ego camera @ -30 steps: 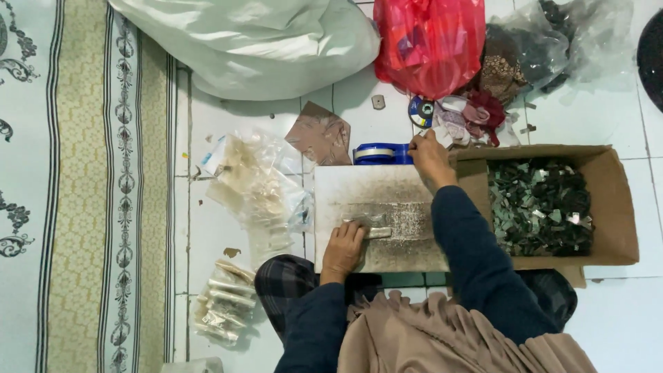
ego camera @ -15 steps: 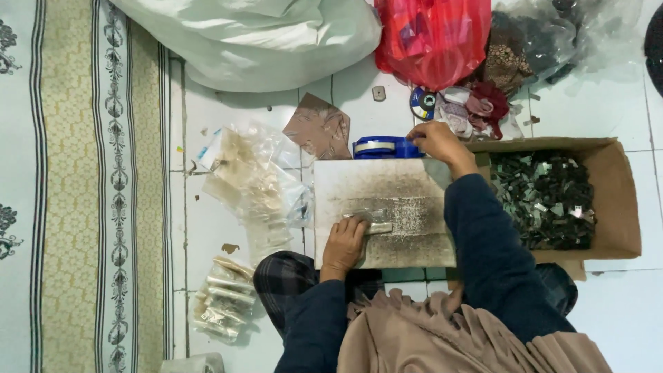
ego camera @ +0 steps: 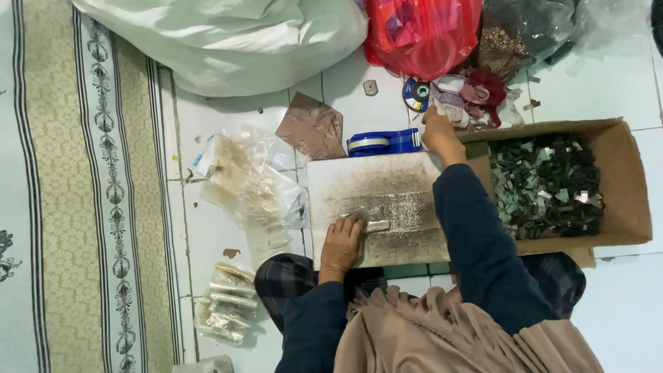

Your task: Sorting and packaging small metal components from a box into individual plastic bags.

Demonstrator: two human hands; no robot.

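Metal piece (ego camera: 371, 220) — small, flat, silvery, lying on our grey-smudged board (ego camera: 359, 179); left hand (ego camera: 343, 243) pinches it there. Right hand (ego camera: 438, 131) rests curled at the board's far corner — grip unclear — beside the box (ego camera: 625, 183).

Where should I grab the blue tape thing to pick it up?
Probably by the blue handle end of the tape dispenser, coming from above. It lies flat on the tile floor, long side along the board edge, roll at its left end. The right hand is close by that handle end, so mind it.
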